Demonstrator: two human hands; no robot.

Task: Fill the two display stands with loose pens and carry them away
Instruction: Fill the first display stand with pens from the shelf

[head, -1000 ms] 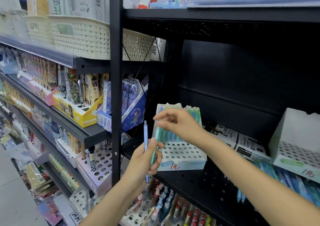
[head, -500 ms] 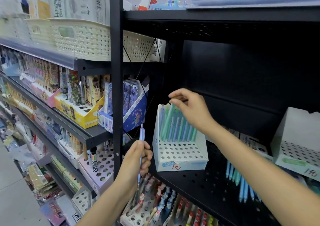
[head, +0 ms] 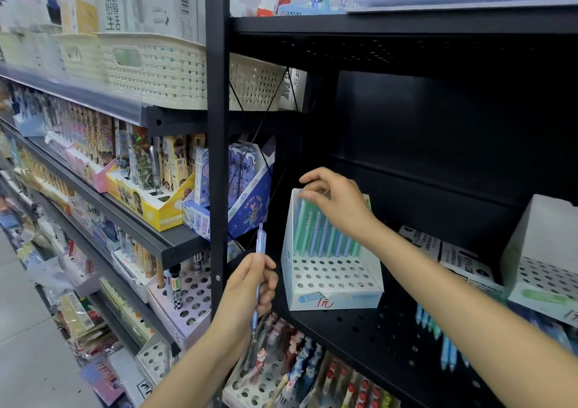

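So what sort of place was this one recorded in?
Most likely a stationery shop aisle. Black metal shelving carries boxed pens, a white perforated display stand bears a handwritten price, and cream woven baskets sit on the upper shelf.

Open black shelf (head: 359,323) bay: clear room above and at 3 o'clock of white display stand (head: 331,282). Blocked at 9 o'clock by upright post (head: 217,157); second stand (head: 544,270) and boxes (head: 453,254) farther at 3 o'clock.

Both hands (head: 250,285) (head: 336,201) raised, fingers curled
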